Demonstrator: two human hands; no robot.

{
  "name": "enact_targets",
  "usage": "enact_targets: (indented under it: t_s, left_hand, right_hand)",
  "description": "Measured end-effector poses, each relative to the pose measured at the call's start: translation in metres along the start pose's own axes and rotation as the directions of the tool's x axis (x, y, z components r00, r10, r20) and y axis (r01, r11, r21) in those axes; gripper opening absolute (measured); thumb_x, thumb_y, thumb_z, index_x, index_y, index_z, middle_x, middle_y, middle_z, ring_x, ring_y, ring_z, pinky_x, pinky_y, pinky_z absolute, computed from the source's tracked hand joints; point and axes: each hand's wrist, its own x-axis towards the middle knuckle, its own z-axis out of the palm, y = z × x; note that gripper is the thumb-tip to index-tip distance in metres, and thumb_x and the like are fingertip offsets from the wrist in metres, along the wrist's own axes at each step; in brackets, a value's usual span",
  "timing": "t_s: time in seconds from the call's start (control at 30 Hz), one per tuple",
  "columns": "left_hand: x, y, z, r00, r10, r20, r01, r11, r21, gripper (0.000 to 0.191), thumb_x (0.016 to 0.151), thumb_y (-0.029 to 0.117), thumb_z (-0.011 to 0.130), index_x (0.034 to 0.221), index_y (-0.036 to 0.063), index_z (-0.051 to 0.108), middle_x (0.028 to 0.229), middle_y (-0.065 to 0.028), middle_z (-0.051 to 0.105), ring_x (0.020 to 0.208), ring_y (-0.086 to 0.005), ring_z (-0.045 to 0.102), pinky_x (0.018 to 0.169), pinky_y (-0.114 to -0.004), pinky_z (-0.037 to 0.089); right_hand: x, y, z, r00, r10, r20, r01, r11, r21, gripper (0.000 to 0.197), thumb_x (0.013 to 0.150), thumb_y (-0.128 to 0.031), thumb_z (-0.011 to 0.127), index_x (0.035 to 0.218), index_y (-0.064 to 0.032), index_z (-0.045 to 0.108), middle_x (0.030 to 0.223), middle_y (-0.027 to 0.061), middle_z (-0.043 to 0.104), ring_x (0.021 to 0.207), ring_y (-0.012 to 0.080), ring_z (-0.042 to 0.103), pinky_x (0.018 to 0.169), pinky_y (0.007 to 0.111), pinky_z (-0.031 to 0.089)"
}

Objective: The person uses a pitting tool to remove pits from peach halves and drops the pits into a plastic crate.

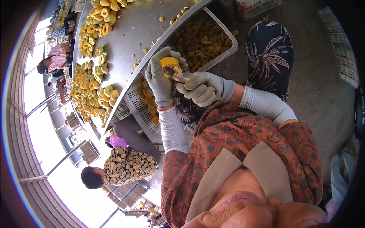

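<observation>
My left hand [162,77], in a grey-coated work glove, grips a yellow halved stone fruit [170,61], possibly a peach. Its brown middle faces my right hand; whether that is pit or hollow, I cannot tell. In my right hand [206,87], gloved alike, is the pale handle of a small hand tool [180,77]. The tool's far end meets the fruit, and its tip is hidden there. Both hands are over my lap, beside the rim of a metal worktable [139,27].
Many yellow fruit halves [92,82] lie piled on the worktable. Below its rim are a crate of fruit scraps [235,47] and a white perforated crate [139,107] with fruit. A seated person [128,165] is at my left; another person [57,57] works across the table.
</observation>
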Motion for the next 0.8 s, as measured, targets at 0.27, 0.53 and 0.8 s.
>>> enact_targets:
  t_s: [0.27,0.53,0.8]
  left_hand:
    - [0.017,-0.012,-0.087,0.842,-0.091,-0.532,-0.129,0.923,-0.363,0.048,0.106,0.038,0.040,0.121,-0.0039,0.057,0.106,-0.0192,0.064,0.093,-0.0267,0.066,0.077,-0.039,0.059]
    - [0.043,-0.023,-0.166,0.702,0.595,-0.391,0.163,0.400,0.902,0.047,0.098,0.031,0.061,0.125,-0.0074,0.060,0.112,-0.0200,0.066,0.098,-0.0252,0.065,0.082,-0.036,0.055]
    - [0.149,-0.013,0.039,0.917,0.324,0.232,-0.367,0.458,0.810,0.036,0.086,0.028,0.073,0.110,0.0022,0.065,0.091,-0.0140,0.070,0.083,-0.0266,0.069,0.074,-0.039,0.054]
  right_hand:
    - [-0.009,-0.004,0.017,0.911,-0.332,-0.244,0.159,0.830,-0.535,0.011,0.103,-0.014,0.048,0.097,-0.0058,0.053,0.059,-0.0076,0.035,0.039,0.0013,0.028,0.033,0.018,0.026]
    - [-0.021,-0.041,-0.046,0.378,-0.676,-0.633,0.419,0.734,-0.534,0.021,0.100,-0.015,0.054,0.080,-0.0122,0.048,0.062,-0.0058,0.040,0.043,0.0051,0.030,0.044,0.022,0.030]
    - [-0.016,-0.039,-0.040,0.361,-0.727,-0.584,0.321,0.685,-0.654,0.019,0.098,-0.016,0.059,0.080,-0.0143,0.051,0.065,-0.0044,0.048,0.050,0.0058,0.044,0.046,0.024,0.036]
